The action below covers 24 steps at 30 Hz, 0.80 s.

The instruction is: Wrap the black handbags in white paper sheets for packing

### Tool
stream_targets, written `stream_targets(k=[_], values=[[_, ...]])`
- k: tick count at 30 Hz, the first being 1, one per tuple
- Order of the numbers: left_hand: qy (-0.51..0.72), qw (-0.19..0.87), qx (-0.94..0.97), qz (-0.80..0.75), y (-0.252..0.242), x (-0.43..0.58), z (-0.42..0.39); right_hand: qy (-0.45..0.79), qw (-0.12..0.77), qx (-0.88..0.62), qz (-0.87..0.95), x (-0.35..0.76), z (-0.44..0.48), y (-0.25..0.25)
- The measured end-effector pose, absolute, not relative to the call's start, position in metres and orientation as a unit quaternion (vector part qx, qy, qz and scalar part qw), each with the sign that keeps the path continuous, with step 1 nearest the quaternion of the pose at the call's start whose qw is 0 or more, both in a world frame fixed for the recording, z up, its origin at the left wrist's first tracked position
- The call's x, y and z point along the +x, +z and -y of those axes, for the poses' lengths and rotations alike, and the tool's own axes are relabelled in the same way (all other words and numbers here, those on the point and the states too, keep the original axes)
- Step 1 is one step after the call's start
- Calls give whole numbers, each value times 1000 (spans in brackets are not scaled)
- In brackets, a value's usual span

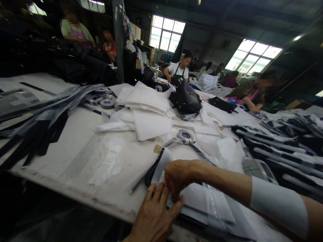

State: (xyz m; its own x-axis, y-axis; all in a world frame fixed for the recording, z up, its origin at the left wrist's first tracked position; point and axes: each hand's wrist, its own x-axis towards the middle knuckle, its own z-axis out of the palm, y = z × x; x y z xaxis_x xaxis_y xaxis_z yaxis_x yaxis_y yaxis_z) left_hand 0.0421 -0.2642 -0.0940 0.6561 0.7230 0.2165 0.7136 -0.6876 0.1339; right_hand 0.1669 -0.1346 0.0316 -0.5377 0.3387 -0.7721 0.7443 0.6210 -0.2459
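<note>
A black bag (149,176) lies flat at the table's front edge, with white sheets (158,168) over and in it. My left hand (155,210) rests on its near side, fingers stretched forward and thumb out to the right. Just beyond, my right hand (178,178) is closed and bent down against the white sheets; what its fingers hold, if anything, is hidden. Clear plastic (214,205) covers white sheeting under my right forearm. A brown tag (158,149) lies at the bag's far end, near a plastic-wrapped strap coil (185,135).
White sheets (152,122) are stacked mid-table. Plastic-wrapped black straps (45,117) spread on the left, with tape-like coils (107,102) nearby. A stuffed black bag (186,99) stands farther back. Wrapped black pieces (285,151) pile up at right. Several people work beyond the table.
</note>
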Motion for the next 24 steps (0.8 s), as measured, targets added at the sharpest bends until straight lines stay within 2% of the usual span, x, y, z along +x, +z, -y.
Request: stream_targets(k=[6, 10, 12, 16, 20, 22, 24], values=[[158, -7, 901, -403, -109, 44, 265, -141, 349, 204, -903, 161, 138, 23], [152, -6, 889, -432, -103, 47, 266, -79, 217, 68, -971, 182, 125, 6], [150, -11, 887, -437, -98, 47, 267, -60, 136, 58, -987, 200, 114, 1], [160, -19, 887, -432, -94, 47, 268, -27, 19, 218, -975, 243, 98, -1], [171, -30, 882, -438, -97, 48, 269, -52, -156, 449, -878, 261, 113, -6], [177, -34, 880, -439, -99, 48, 268, -107, -164, 476, -857, 253, 130, -15], [184, -33, 879, -439, -98, 49, 267, -167, -101, 468, -862, 240, 145, -26]])
